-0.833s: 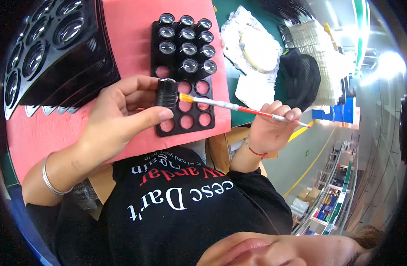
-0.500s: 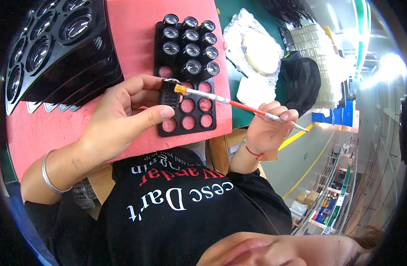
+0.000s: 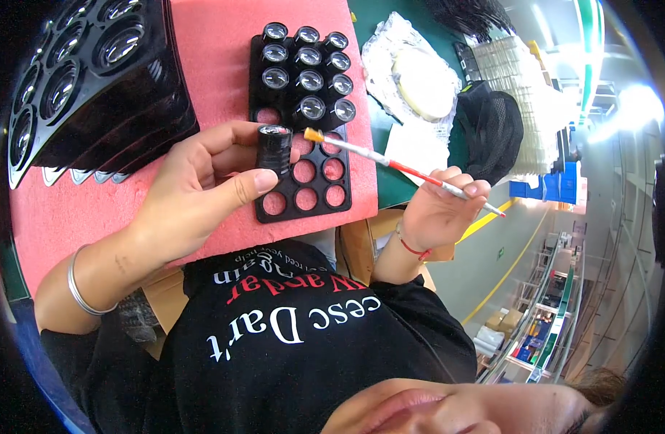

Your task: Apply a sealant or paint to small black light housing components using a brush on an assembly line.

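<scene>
My left hand (image 3: 195, 188) grips a black lens barrel (image 3: 274, 155) upright between thumb and fingers, its clear glass facing up. Pinched in my right hand (image 3: 442, 210) is a slim paintbrush (image 3: 412, 171) with a red and silver handle. Its yellowish bristles point left and stand a little apart from the barrel. Behind the barrel lies a black rack (image 3: 303, 211) with round holes. Several black lens barrels (image 3: 310, 79) fill its far rows, while the near holes show pink foam through them.
Stacked black trays (image 3: 123, 94) holding large lenses stand at the left on a pink foam sheet (image 3: 224, 43). Right of it, on the green table, are a pale roll (image 3: 424, 85) on crumpled plastic wrap and a black mesh cap (image 3: 495, 130). Blue bins (image 3: 557, 184) stand farther off.
The brush tip has drawn back from the barrel's rim to the right, leaving a gap. The barrel has turned slightly in my left hand, more of its glass showing.
</scene>
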Demonstrator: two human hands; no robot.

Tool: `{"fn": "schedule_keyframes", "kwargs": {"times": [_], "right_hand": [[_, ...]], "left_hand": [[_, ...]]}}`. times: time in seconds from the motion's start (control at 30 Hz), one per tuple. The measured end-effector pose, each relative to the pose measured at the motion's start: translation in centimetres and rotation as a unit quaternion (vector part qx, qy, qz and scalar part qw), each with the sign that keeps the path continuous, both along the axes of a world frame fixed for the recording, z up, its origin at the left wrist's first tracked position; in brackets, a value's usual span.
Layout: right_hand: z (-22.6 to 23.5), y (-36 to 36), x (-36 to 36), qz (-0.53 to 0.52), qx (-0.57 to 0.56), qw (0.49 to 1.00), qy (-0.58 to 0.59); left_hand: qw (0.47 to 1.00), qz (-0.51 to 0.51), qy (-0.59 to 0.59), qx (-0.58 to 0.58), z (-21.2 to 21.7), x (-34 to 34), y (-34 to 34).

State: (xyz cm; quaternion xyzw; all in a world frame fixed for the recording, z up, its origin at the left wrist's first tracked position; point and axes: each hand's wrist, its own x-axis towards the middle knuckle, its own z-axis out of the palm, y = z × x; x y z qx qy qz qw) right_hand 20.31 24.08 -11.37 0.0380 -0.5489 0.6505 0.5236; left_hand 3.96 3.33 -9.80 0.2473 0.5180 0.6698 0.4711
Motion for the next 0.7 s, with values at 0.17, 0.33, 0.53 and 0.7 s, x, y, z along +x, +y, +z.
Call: {"fn": "schedule_keyframes", "kwargs": {"times": [0.17,0.33,0.53,0.7], "right_hand": [[0.3,-1.2,-0.1,0.037,-0.008,0.999,0.008],[0.3,-1.5,-0.3,0.022,0.019,1.0,-0.003],[-0.1,-0.7,-0.1,-0.044,0.051,0.998,-0.018],[0.3,-1.5,-0.2,-0.018,0.003,1.0,0.009]], "left_hand": [[1.0,-0.01,0.002,-0.027,0.2,-0.2,-0.2],[0.999,-0.008,0.025,-0.03,0.3,-0.3,-0.2],[1.0,-0.01,0.001,-0.01,0.2,-0.2,-0.2],[1.0,-0.01,0.018,-0.023,0.2,-0.3,-0.2]]}}
